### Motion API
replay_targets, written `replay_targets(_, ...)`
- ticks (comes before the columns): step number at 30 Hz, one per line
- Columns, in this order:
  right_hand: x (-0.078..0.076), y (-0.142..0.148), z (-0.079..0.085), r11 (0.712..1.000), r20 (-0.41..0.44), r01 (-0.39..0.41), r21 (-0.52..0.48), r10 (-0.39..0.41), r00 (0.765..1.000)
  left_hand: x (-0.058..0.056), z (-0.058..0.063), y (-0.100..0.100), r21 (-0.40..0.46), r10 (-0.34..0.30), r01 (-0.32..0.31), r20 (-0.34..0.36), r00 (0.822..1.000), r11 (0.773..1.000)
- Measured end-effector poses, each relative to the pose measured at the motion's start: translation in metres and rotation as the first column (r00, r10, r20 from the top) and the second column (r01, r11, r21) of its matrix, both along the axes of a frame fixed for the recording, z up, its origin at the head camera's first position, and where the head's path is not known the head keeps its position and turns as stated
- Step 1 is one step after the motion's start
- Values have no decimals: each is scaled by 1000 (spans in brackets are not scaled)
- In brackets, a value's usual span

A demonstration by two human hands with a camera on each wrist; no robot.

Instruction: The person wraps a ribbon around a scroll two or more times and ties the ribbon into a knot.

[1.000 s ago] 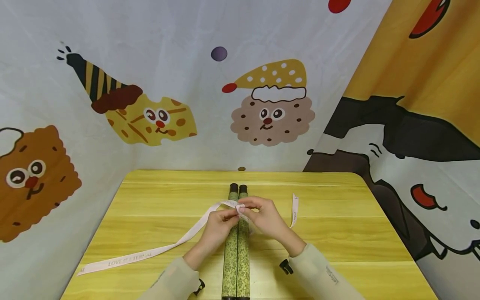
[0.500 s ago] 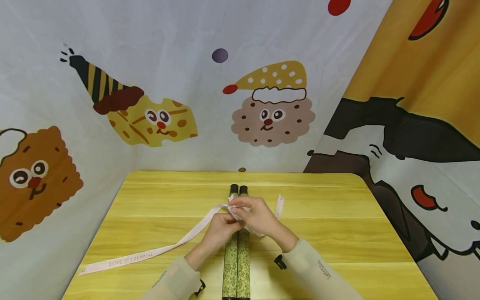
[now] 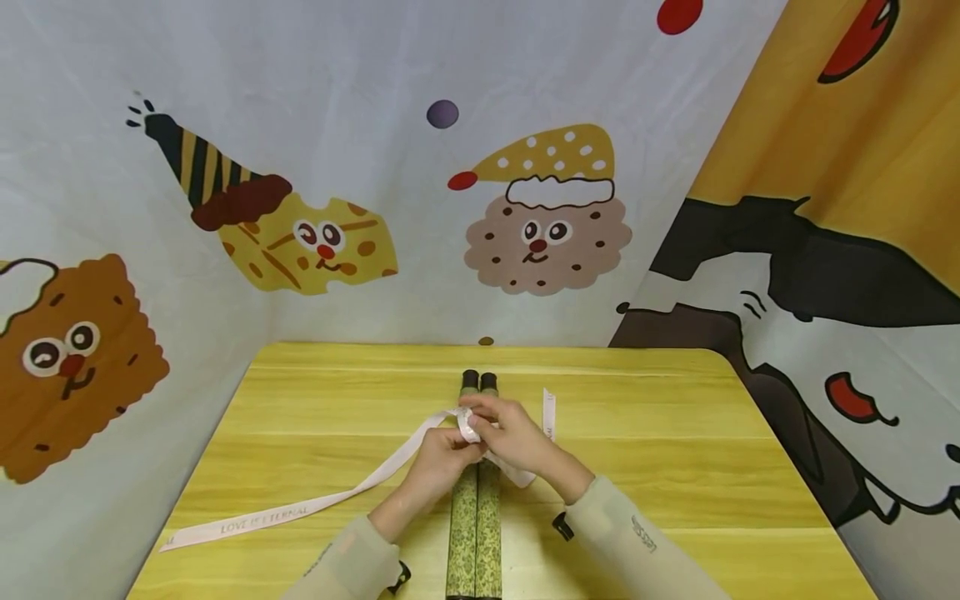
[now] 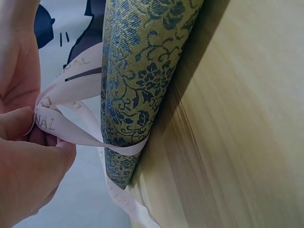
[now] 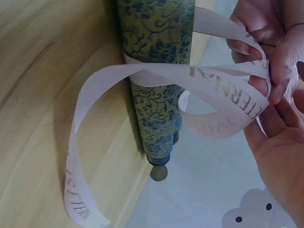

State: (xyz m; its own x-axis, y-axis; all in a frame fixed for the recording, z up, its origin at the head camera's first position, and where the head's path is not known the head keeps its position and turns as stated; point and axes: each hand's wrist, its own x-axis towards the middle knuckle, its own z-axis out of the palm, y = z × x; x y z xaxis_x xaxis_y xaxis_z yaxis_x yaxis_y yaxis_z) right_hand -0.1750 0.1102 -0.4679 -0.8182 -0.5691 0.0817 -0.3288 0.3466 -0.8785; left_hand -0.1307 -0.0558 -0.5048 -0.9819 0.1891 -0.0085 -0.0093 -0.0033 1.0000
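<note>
Two rolled scrolls point(image 3: 475, 533) in green patterned brocade with black ends lie side by side on the table. A pale pink ribbon point(image 3: 266, 518) printed LOVE IS ETERNAL passes round them, as the left wrist view also shows. Above the scrolls, my left hand point(image 3: 441, 460) pinches the ribbon between thumb and fingers. Close against it, my right hand point(image 3: 517, 435) pinches a small ribbon loop point(image 3: 468, 425). In the right wrist view, several ribbon strands point(image 5: 221, 90) run from the scrolls to the fingers of both hands. The crossing of the strands is hidden among the fingertips.
One long ribbon tail stretches left across the wooden table point(image 3: 652, 458); a shorter tail point(image 3: 550, 408) lies to the right of the scrolls. A cartoon-printed cloth point(image 3: 337, 100) hangs behind the table and along its sides.
My right hand has shifted slightly left over the scrolls with the ribbon. The right ribbon tail has been drawn left, nearer the scrolls. A small loop now shows between my hands.
</note>
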Motion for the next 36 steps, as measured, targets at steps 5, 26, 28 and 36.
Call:
replay_targets(5,2,7,-4,1000,-40,21,21,-20,999,1,0,-2,63,10,-12,37,999,998)
replay_targets(26,10,20,-16,991,-274,-22,134,59,960,-2,2,-6,159,82,-107,155,985,981)
replay_targets(28,10,20,-17,992,-301,-24,125,61,952,-2,1,-7,146,91,-113,151,984,983)
replay_targets(36,9,22,-21,989,-412,-50,142,105,905,-4,0,-11,87,95,-108,140,986,990)
